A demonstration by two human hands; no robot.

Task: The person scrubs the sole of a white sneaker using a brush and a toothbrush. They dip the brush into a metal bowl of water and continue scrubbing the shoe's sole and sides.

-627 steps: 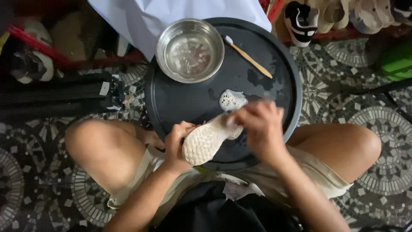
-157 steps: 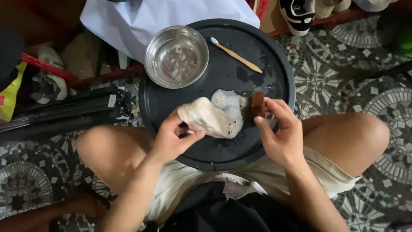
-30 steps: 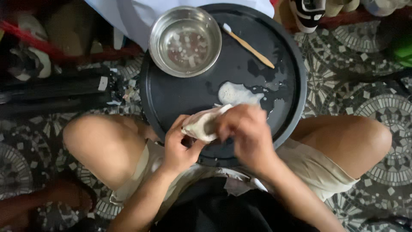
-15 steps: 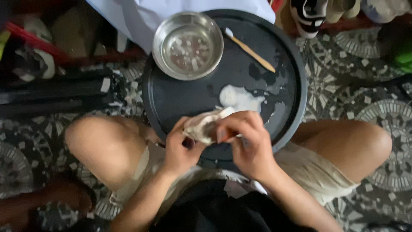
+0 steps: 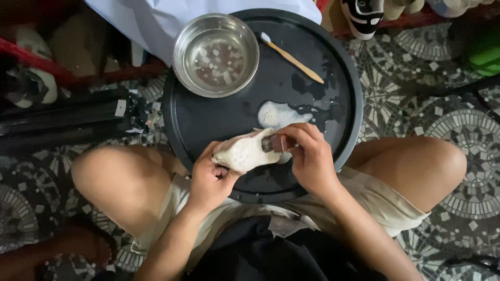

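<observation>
A big round black tray (image 5: 208, 119) fills the middle of the picture and rests over the person's lap, above a patterned tile floor (image 5: 448, 119). In the upper part of the tray sits a shiny metal bowl (image 5: 215, 54) with a little water and soap bits in it. To the right of the bowl lies a small brush with a wooden handle (image 5: 291, 59), flat on the tray and apart from both hands. A puddle of white foam (image 5: 278, 113) sits near the middle of the tray.

Low in the middle of the picture, the left hand (image 5: 209, 179) is wrapped around one end of a pale shoe (image 5: 245, 152) and holds it up, just above the tray. The right hand (image 5: 310, 156) is closed on a small brown block (image 5: 275, 143), maybe soap or a scrubber, pressed on the other end of the shoe.

This looks like the scrubbing step. The next rub likely needs a firm hold with the left hand and steady pushes across the soapy shoe.
</observation>
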